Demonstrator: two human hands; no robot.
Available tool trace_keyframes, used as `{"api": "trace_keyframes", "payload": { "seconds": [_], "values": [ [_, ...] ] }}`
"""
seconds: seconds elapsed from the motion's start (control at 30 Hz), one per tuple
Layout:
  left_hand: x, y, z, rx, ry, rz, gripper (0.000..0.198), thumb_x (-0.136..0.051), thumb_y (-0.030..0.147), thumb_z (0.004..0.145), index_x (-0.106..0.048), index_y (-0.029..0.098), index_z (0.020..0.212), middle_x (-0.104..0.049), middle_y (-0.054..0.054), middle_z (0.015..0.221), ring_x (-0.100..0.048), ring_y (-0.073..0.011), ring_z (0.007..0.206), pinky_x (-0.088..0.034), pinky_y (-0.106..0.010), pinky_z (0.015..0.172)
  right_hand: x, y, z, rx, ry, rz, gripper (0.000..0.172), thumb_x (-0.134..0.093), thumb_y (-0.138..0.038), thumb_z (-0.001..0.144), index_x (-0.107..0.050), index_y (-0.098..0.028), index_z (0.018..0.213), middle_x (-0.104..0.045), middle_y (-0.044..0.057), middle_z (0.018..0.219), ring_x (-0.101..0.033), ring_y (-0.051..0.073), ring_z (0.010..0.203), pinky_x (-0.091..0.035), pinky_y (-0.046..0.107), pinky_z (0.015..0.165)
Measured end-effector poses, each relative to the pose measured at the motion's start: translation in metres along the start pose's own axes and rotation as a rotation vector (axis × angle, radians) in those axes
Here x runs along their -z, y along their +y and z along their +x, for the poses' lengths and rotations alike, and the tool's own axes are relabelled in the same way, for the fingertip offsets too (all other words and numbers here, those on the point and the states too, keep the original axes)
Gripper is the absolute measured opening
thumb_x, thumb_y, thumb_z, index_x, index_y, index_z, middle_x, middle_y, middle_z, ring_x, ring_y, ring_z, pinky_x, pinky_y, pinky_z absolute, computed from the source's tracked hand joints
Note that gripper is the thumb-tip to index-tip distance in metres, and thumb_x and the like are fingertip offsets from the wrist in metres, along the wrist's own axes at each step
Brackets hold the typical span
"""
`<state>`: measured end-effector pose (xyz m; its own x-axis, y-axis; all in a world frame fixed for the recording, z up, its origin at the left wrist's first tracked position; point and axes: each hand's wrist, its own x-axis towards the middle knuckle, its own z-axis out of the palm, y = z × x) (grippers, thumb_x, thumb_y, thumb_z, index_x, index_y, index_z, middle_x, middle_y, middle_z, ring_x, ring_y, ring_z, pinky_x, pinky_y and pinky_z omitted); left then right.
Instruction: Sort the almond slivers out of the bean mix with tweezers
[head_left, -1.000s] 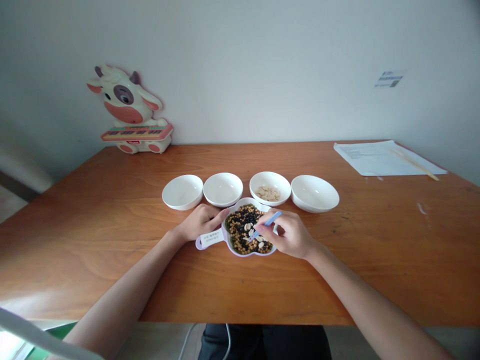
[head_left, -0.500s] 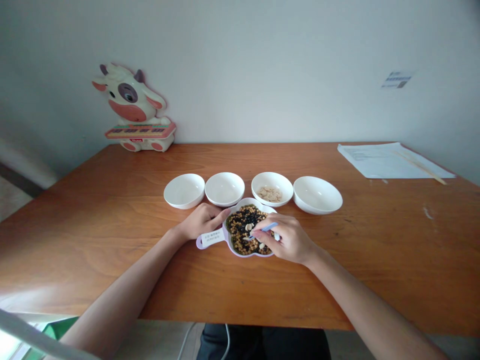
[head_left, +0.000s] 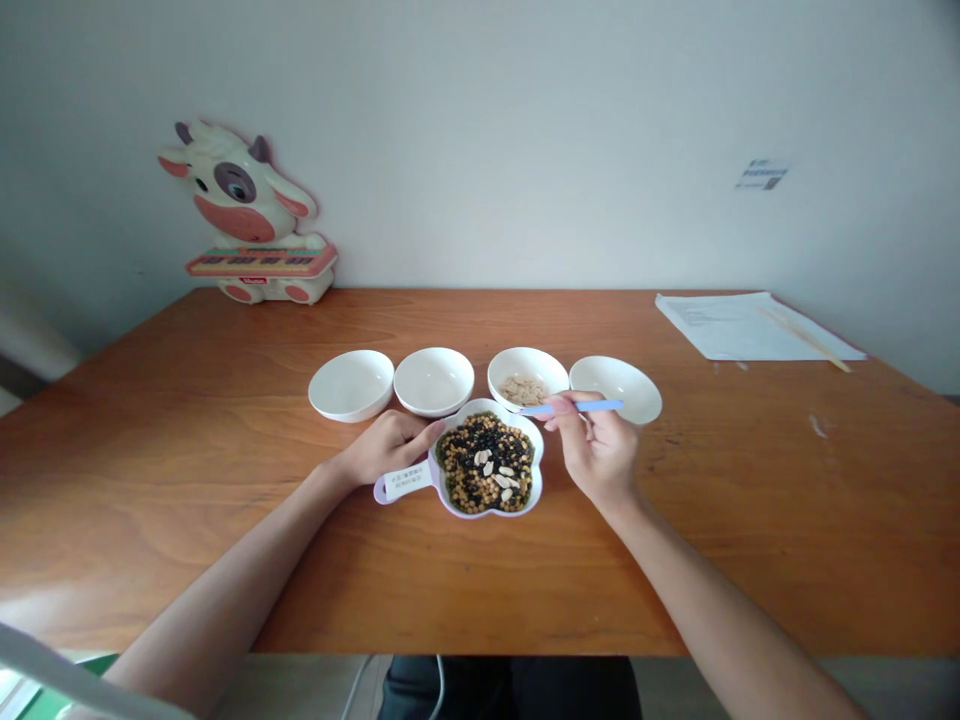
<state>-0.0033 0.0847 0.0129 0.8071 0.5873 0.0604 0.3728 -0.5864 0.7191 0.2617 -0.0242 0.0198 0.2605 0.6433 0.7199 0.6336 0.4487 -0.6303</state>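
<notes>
A flower-shaped dish (head_left: 536, 480) with a lilac rim and labelled handle holds yellow, black and green grains, with several pale flat pieces on top. My left hand (head_left: 386, 447) grips its left edge near the handle, thumb on the rim. My right hand (head_left: 596, 445) pinches a blue stick-like tool (head_left: 604, 405), its tip at the near edge of the third white bowl (head_left: 529, 358). Pale flakes (head_left: 523, 390) lie in that bowl. Whether the tip holds anything is too small to tell.
Two white bowls, one at far left (head_left: 351, 386) and one beside it (head_left: 433, 382), line up with a fourth (head_left: 626, 385) at right. A cow toy keyboard (head_left: 259, 262) stands back left. Papers (head_left: 735, 325) with a wooden stick (head_left: 810, 338) lie back right.
My right hand has moved from over the dish up and right to the third bowl with the blue tool, uncovering the pale pieces. My left hand keeps its hold; the whole view has shifted slightly.
</notes>
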Motion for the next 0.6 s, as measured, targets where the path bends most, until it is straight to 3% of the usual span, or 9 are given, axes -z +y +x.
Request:
{"api": "trace_keyframes", "payload": {
  "seconds": [0.2, 0.43, 0.6],
  "values": [
    [0.0, 0.001, 0.001, -0.016, -0.004, 0.008, 0.059, -0.033, 0.046, 0.106, -0.033, 0.017, 0.055, -0.037, 0.003, 0.049, -0.031, -0.0066, 0.047, -0.026, -0.022, 0.046, 0.003, 0.007, 0.008, -0.044, 0.09, -0.033, 0.011, -0.059, -0.029, 0.099, -0.067, -0.02, 0.097, -0.078, 0.004, 0.08, -0.076, 0.018, 0.07, -0.059, 0.026, 0.063],
    [-0.001, -0.001, 0.001, -0.023, 0.0, 0.018, 0.059, -0.033, 0.046, 0.106, -0.034, 0.017, 0.056, -0.038, 0.003, 0.05, -0.032, -0.0068, 0.047, -0.027, -0.022, 0.046, 0.001, 0.017, 0.01, -0.07, 0.093, -0.029, 0.016, -0.056, -0.031, 0.101, -0.067, -0.02, 0.102, -0.077, 0.006, 0.089, -0.076, 0.019, 0.08, -0.06, 0.032, 0.075],
    [0.0, -0.001, 0.0, -0.019, 0.009, 0.026, 0.059, -0.033, 0.047, 0.106, -0.034, 0.017, 0.056, -0.039, 0.003, 0.05, -0.032, -0.0068, 0.047, -0.026, -0.022, 0.046, -0.002, 0.017, 0.01, -0.071, 0.078, -0.014, 0.018, -0.051, -0.031, 0.103, -0.064, -0.02, 0.112, -0.074, 0.008, 0.101, -0.073, 0.017, 0.077, -0.059, 0.032, 0.072]
  ]
}}
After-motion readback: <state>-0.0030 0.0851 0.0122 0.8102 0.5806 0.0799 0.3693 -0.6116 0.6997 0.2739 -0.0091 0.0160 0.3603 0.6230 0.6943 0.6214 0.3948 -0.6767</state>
